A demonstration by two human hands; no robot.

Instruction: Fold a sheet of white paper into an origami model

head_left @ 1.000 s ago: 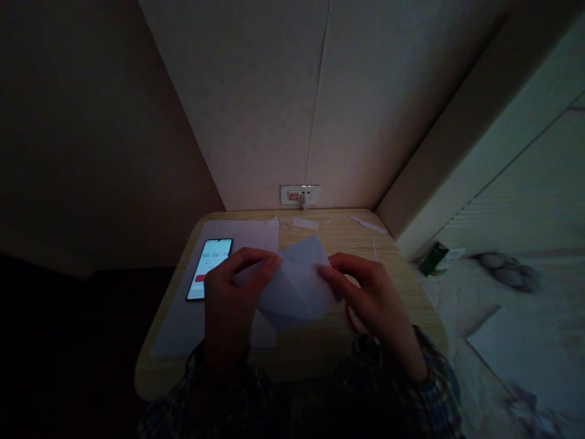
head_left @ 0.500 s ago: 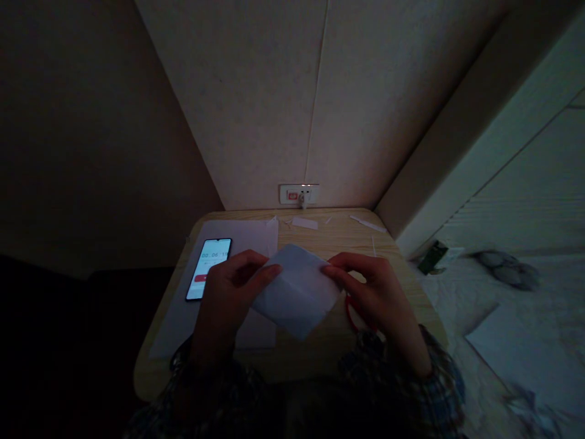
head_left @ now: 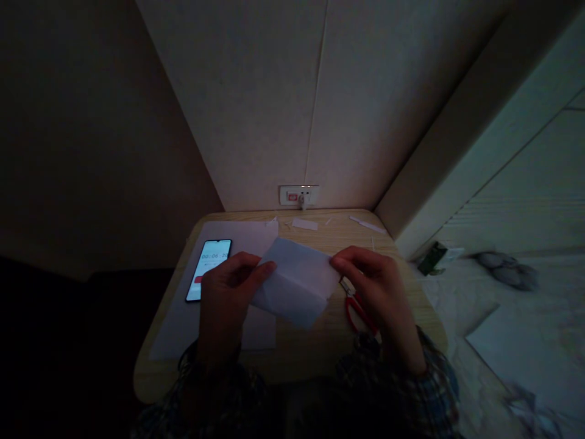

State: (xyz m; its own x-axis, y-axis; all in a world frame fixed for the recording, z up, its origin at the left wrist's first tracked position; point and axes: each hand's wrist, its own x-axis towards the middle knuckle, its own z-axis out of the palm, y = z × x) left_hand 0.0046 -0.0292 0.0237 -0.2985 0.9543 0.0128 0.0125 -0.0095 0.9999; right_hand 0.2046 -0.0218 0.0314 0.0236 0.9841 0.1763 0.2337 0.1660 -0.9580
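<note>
- Nearest me are the plaid sleeves [head_left: 432, 363], dark and bunched, wrists lifted above the wooden table [head_left: 315, 360].
- The left hand [head_left: 231, 283] is closed to a pinch, thumb on top, gripping the left side of the piece of paper [head_left: 297, 280].
- The right hand [head_left: 370, 277] pinches the paper's upper right corner between thumb and fingertips. I can't see its remaining fingers well.
- The paper hangs between the two hands, clear of the tabletop, tilted, with a crease across it. I'd judge it very light and bendy, a bit firmer if the folds double it, easy to crumple or tear; dry paper shouldn't slip much. Edges and corners look the best places to hold, with a gentle pinch and the middle left alone.
- Just beside the right hand lies a red-handled tool [head_left: 364, 313], scissors or pliers, I can't tell; a lowered hand could bump it.
- A large white sheet [head_left: 171, 329] lies under the left hand, bearing a lit phone [head_left: 211, 259] that the hand partly covers.
- Beyond, a paper strip [head_left: 304, 224] and a longer scrap [head_left: 368, 225] lie near the back edge, out of the way.
- Farthest, a wall socket [head_left: 299, 195] with something plugged in.
</note>
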